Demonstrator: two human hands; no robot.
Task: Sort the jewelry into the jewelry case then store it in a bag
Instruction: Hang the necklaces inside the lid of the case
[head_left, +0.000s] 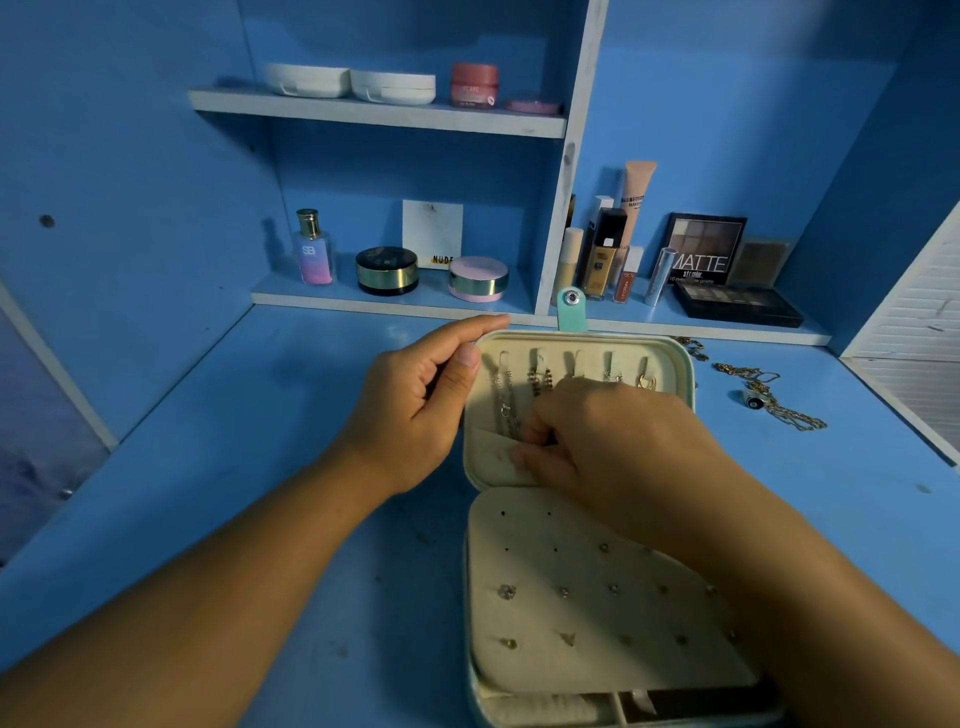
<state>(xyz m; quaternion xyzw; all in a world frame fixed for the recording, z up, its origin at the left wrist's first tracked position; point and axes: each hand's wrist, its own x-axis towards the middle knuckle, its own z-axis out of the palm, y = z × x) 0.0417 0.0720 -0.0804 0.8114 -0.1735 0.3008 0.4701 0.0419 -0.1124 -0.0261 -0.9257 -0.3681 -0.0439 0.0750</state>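
Blue painted desk top (208, 467): the work surface before you.

Open mint-shelled jewelry case with cream velvety lining (670, 358): it lies at the centre of the desk top with its lid tilted up away from you. Its perforated cream stud panel (571, 613), which already carries several earrings, is nearest you. The case looks light and rigid, so steady it by the rim.

Your left hand (415, 410): thumb and forefinger pinch the lid's upper left corner.

Your right hand (613, 441): the fingers are curled at the lip of the lid's cream fabric pocket (491, 457). You cannot tell what they hold, if anything.

Loose gold-coloured chains (779, 400): these are unsorted and lie on the desk top, right of the case. They are probably limp, slippery and quick to tangle. Lift each one near its clasp.

Thin silver chain (503, 400): it hangs from a lid hook.

Small dark-stoned ring (751, 399): it lies among the loose chains.
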